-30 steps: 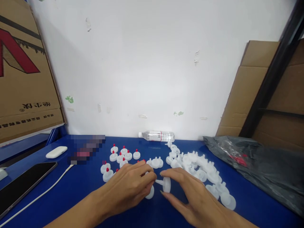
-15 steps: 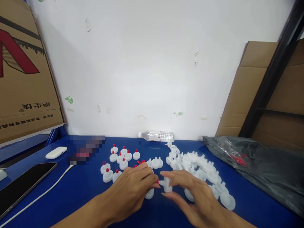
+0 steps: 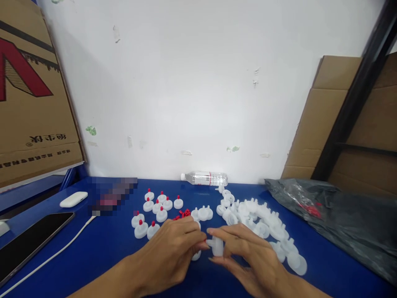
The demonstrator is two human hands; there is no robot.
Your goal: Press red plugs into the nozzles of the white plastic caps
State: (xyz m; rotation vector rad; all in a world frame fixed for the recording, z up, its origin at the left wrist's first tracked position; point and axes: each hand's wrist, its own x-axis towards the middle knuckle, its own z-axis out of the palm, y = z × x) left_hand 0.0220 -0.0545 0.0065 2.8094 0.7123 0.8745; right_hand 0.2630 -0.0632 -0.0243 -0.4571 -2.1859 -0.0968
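Between the thumb and fingers of my right hand [image 3: 248, 254] is a white nozzle cap [image 3: 218, 247], turned on its side with its spout pointing left. My left hand [image 3: 176, 244] pinches a small red tip cap [image 3: 205, 241] at the end of that spout; fingers cover most of it. Whether the red cap is seated on the spout I cannot tell. Behind my left hand lie loose red tip caps [image 3: 186, 212]. White nozzle caps with red tips [image 3: 141, 229] stand to the left. Many plain white nozzle caps [image 3: 276, 225] are heaped to the right.
A clear plastic bottle [image 3: 204, 178] lies by the wall. On the left are a phone [image 3: 34, 244], a white cable [image 3: 62, 251], a white case [image 3: 73, 199] and a cardboard box [image 3: 34, 82]. A dark plastic bag [image 3: 347, 219] covers the right side of the blue table [image 3: 105, 244].
My right hand has shifted slightly left and its fingers have closed further around the white nozzle cap. My left hand keeps its pinch at the spout's end.
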